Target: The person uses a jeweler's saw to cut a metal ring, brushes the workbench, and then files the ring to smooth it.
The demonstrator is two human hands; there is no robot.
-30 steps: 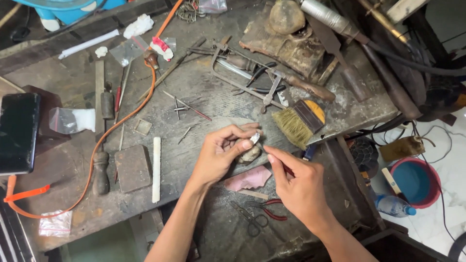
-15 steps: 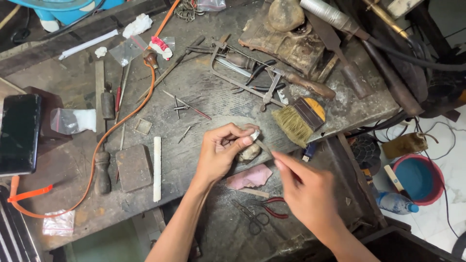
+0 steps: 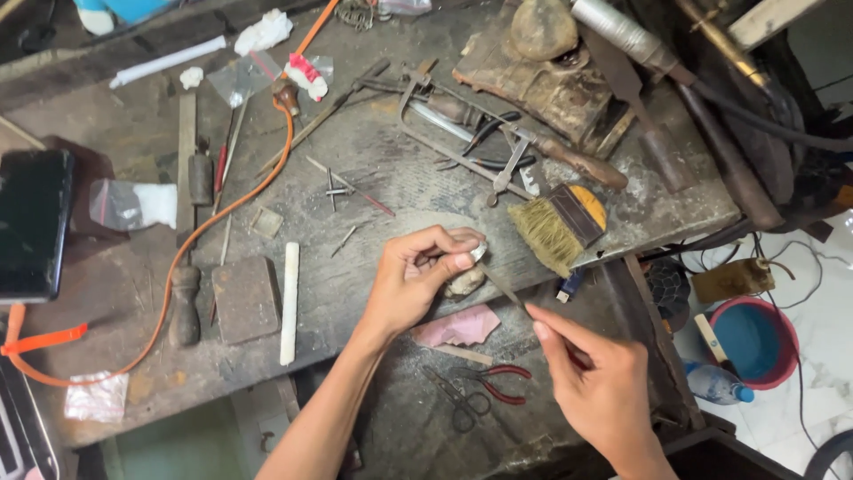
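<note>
- We pinch a small silvery piece (image 3: 477,253) in our left hand (image 3: 418,284), mid-bench, against a peg.
- Our right hand (image 3: 604,391) grips a thin file (image 3: 506,289), seemingly mid-filing.
- Continuing likely needs a steady hold.

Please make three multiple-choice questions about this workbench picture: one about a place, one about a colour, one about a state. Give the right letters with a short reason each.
1. Where does the brush lie?
A. right of the left hand
B. on the dark phone
C. in the round tub

2. What colour are the handles of the pliers?
A. blue
B. red
C. white

3. How does the right hand hold the thin tool?
A. flat, palm open
B. pinched between fingertips
C. not at all

Answers: 1 A, the brush rests on the bench beside that hand. 2 B, the handles show red. 3 B, the fingertips close on the tool's lower end.
</note>
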